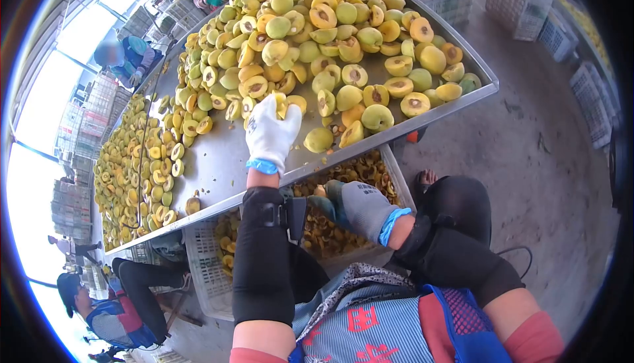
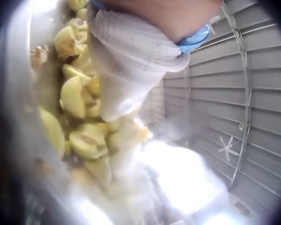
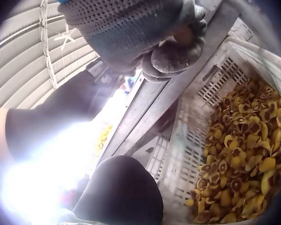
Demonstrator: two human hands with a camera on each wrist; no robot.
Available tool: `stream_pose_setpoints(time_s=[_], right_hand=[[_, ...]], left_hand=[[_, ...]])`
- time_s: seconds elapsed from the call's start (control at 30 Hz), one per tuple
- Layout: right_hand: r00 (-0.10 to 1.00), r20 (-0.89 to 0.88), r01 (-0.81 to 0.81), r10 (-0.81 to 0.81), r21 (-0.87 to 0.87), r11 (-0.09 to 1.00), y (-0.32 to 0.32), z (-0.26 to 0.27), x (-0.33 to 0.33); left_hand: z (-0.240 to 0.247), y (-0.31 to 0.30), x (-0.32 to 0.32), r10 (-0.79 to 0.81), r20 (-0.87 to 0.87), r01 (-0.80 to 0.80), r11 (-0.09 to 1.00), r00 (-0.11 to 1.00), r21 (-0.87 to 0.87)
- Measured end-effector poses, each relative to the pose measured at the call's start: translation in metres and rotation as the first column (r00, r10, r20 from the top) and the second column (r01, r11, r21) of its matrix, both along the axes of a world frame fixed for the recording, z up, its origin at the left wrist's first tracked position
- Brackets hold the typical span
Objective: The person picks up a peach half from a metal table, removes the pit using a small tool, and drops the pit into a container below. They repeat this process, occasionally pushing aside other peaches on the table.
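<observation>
My left hand [image 1: 272,133], in a white knit glove with a blue cuff, reaches over the metal table and pinches a yellow fruit half [image 1: 281,107] between thumb and fingers. Around it lie many halved yellow-green stone fruits [image 1: 353,74], peach-like, some showing brown pit hollows. In the left wrist view the white glove [image 2: 124,70] hides the fingertips. My right hand [image 1: 364,208], in a grey glove with dark fingertips, is curled below the table edge, over a crate. A small tan thing [image 3: 182,35] shows between its fingers; I cannot tell what it is.
The metal table [image 1: 218,158] has a raised rim. Below it, a white plastic crate [image 1: 205,264] holds pitted fruit scraps [image 3: 243,154]. My knee [image 3: 122,192] is beside it. Other people work at the left and far side; stacked crates [image 1: 522,0] stand on the right.
</observation>
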State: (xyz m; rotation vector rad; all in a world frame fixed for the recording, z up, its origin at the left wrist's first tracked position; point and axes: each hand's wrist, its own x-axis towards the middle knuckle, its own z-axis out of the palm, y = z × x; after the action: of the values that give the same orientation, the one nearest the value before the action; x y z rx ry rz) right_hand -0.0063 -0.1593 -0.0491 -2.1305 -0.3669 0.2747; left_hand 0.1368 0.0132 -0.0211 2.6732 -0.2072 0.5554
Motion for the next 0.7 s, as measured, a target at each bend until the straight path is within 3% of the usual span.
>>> stream_pose_setpoints(time_s=[0.03,0.13,0.17,0.27,0.4,0.43,0.47,0.53,0.57,0.67,0.7], right_hand=[[1.0,0.009,-0.005,0.005,0.003,1.0,-0.002,0.0,0.0],[1.0,0.01,0.004,-0.003,-0.044,0.999,-0.005,0.0,0.0],[1.0,0.011,0.01,-0.01,-0.067,0.998,-0.007,0.0,0.002],[0.999,-0.031,-0.005,0.003,-0.072,0.997,-0.008,0.001,0.004],[1.0,0.0,0.031,-0.032,-0.081,0.996,-0.009,-0.001,0.003],[0.998,-0.019,0.059,-0.061,-0.097,0.994,-0.009,0.009,0.003],[0.995,-0.034,0.088,-0.092,-0.113,0.99,-0.009,0.015,0.004],[0.984,0.014,0.177,-0.177,0.027,0.984,-0.007,0.015,0.006],[0.975,0.032,0.216,-0.22,0.099,0.971,-0.005,0.015,0.007],[0.972,-0.073,0.231,-0.224,0.49,0.841,0.008,0.001,0.013],[0.976,-0.02,0.201,-0.216,0.461,0.864,0.008,0.005,0.012]], left_hand=[[-0.009,-0.001,0.016,-0.01,0.038,0.008,0.998,0.999,0.055],[-0.024,-0.013,0.038,0.041,-0.151,-0.005,0.972,0.988,0.234],[-0.025,-0.016,0.042,0.019,-0.289,0.023,0.99,0.957,0.14],[-0.028,-0.012,0.049,-0.07,-0.405,0.157,0.97,0.911,0.184],[-0.033,0.001,0.025,-0.192,-0.286,0.195,0.981,0.939,-0.02],[-0.033,0.004,0.021,-0.138,-0.341,0.147,0.989,0.93,-0.001],[-0.032,0.01,0.017,-0.193,-0.398,0.089,0.96,0.897,-0.264],[-0.018,0.015,-0.004,-0.338,-0.449,-0.092,0.706,0.827,-0.702],[-0.01,0.01,-0.022,-0.318,-0.361,-0.156,0.522,0.876,-0.839],[0.0,0.002,-0.063,-0.292,-0.263,-0.226,0.154,0.919,-0.962],[0.004,-0.003,-0.076,-0.304,-0.206,-0.212,0.013,0.93,-0.977]])
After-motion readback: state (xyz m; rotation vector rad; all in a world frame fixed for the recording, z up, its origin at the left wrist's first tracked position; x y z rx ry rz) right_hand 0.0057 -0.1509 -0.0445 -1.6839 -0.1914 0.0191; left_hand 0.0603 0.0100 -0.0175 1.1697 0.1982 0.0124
